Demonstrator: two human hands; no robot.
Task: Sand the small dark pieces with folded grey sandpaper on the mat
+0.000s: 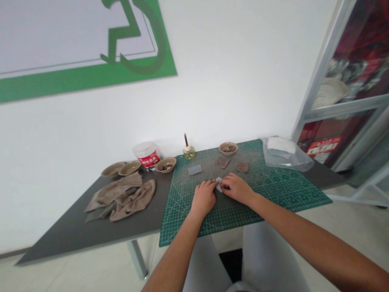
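Note:
My left hand (203,197) and my right hand (237,188) rest together on the green cutting mat (273,190). Both have their fingers curled and pinch a small pale grey piece of fabric (218,184) between them. A dark small thing shows at my right fingertips, too small to name. Beyond the hands lie a grey patch (195,169) and two brown patches (222,162) (242,167) flat on the mat.
Brown cloths (127,196) are heaped on the grey table's left. Along the wall stand shallow bowls (121,168), a white tub with a red label (147,155), a small bottle with a stick (189,151) and another bowl (228,148). A clear plastic bag (284,154) lies at the right.

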